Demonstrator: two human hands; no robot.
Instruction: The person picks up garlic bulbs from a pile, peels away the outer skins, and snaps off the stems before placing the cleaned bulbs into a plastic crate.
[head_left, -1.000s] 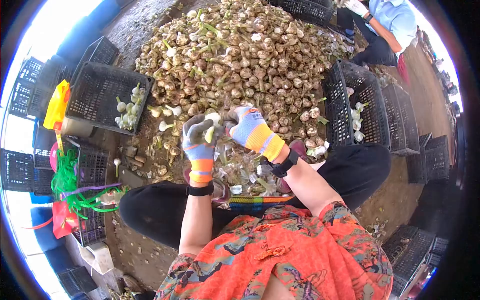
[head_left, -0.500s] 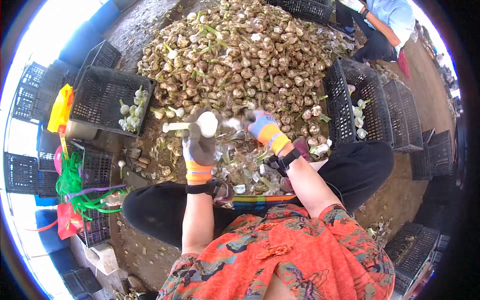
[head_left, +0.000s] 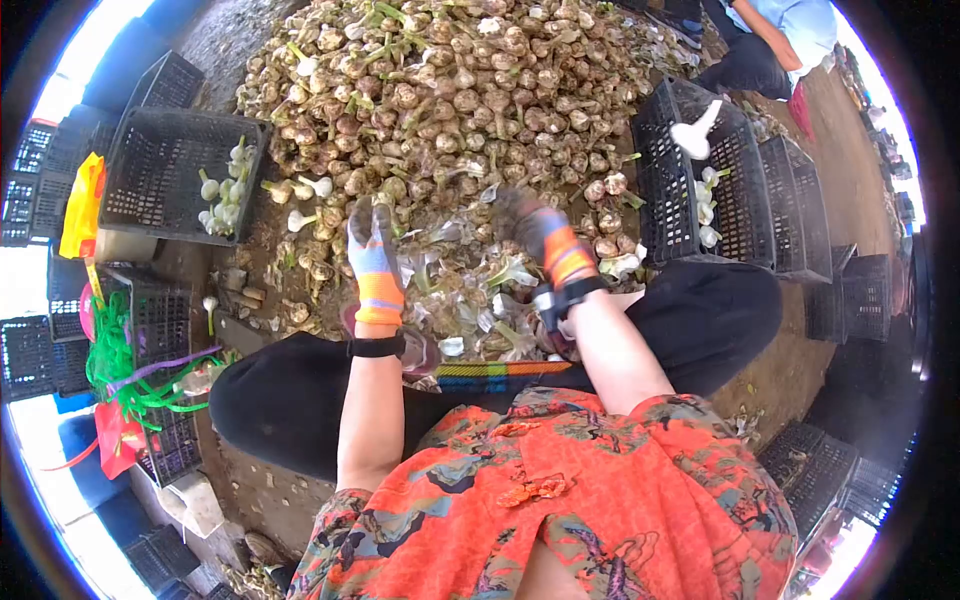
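Observation:
A clean white garlic bulb [head_left: 692, 138] with its stem hangs in the air over the right black crate [head_left: 655, 150], apart from both hands. My left hand [head_left: 374, 250], in a grey, blue and orange glove, is at the near edge of the garlic heap [head_left: 470, 100]. Its fingers stretch forward, with nothing visible in them. My right hand [head_left: 540, 232], gloved alike, is over the peelings [head_left: 455, 290]; motion blurs its fingers, so what they hold cannot be made out. Several white bulbs [head_left: 705, 210] lie in the right crate.
On the left, a black crate [head_left: 125, 170] holds several white garlic bulbs [head_left: 228, 195]. Green netting ribbons [head_left: 115, 350] and a yellow bag [head_left: 82, 208] hang by stacked crates. Another person [head_left: 765, 50] sits at the upper right. My black-clad knees flank the peelings.
The white garlic bulb has left my left hand and is now in the air above the right crate. My right hand has shifted slightly and blurs. The view has moved a little.

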